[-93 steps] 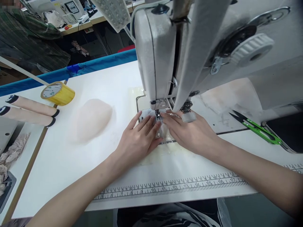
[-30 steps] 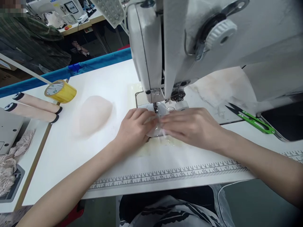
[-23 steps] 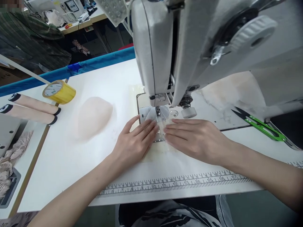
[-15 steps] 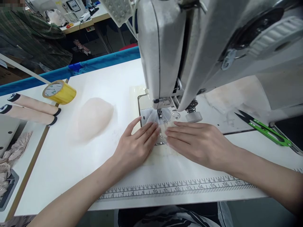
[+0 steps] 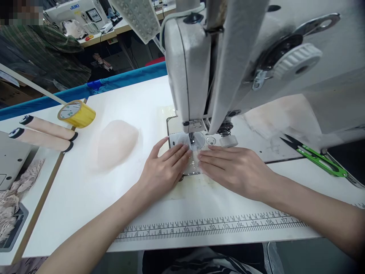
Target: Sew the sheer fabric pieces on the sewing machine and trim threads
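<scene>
My left hand (image 5: pixel 164 163) lies flat, fingers stretched out, just left of the presser foot (image 5: pixel 192 138) of a sewing machine (image 5: pixel 186 72). On the other side my right hand (image 5: pixel 236 167) also rests flat, its fingertips pointing left toward the foot. Between the fingertips a thin, see-through material (image 5: pixel 194 161) runs over the metal plate up to the foot; its outline is hard to make out. Both hands press on it rather than grasp it. A pale, sheer curved fabric piece (image 5: pixel 117 142) lies to the left of my left hand.
Green-handled thread snips (image 5: pixel 322 160) and a dark phone-like object (image 5: pixel 348 156) lie at the right. More pale sheer fabric (image 5: pixel 288 114) sits under the machine arm. At left are yellow tape (image 5: pixel 81 115) and two thread spools (image 5: pixel 45 139). A ruler strip (image 5: pixel 211 226) marks the front edge.
The view has shifted slightly, so the surroundings sit a little differently. Both hands stay flat beside the presser foot, with only small finger shifts.
</scene>
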The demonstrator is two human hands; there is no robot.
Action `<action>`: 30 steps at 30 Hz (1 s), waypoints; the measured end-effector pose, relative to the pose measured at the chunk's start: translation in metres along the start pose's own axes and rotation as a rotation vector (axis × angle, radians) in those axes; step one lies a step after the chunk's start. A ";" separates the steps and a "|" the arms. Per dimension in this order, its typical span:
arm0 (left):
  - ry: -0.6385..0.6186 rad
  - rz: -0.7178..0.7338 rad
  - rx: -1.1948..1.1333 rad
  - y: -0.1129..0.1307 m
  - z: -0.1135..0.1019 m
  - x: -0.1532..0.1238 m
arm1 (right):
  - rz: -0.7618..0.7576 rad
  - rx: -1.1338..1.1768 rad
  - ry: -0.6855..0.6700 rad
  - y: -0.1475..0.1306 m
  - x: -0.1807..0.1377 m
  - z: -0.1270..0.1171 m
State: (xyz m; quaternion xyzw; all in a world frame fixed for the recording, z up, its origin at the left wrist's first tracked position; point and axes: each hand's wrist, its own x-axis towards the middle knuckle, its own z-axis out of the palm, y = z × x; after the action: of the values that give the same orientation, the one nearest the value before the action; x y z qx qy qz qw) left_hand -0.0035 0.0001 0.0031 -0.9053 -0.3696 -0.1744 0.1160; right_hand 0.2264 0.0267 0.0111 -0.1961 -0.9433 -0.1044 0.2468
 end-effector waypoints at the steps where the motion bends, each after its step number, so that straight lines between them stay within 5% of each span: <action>1: 0.001 -0.008 -0.002 -0.001 0.001 0.001 | 0.001 -0.007 -0.002 0.001 0.000 0.001; 30: 0.013 -0.006 -0.005 0.012 -0.005 -0.003 | -0.034 -0.163 0.054 0.004 0.000 0.010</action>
State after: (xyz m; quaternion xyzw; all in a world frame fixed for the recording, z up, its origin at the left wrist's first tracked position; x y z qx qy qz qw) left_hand 0.0020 -0.0112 0.0053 -0.9032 -0.3713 -0.1816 0.1155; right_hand 0.2235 0.0332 0.0029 -0.1965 -0.9278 -0.1901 0.2537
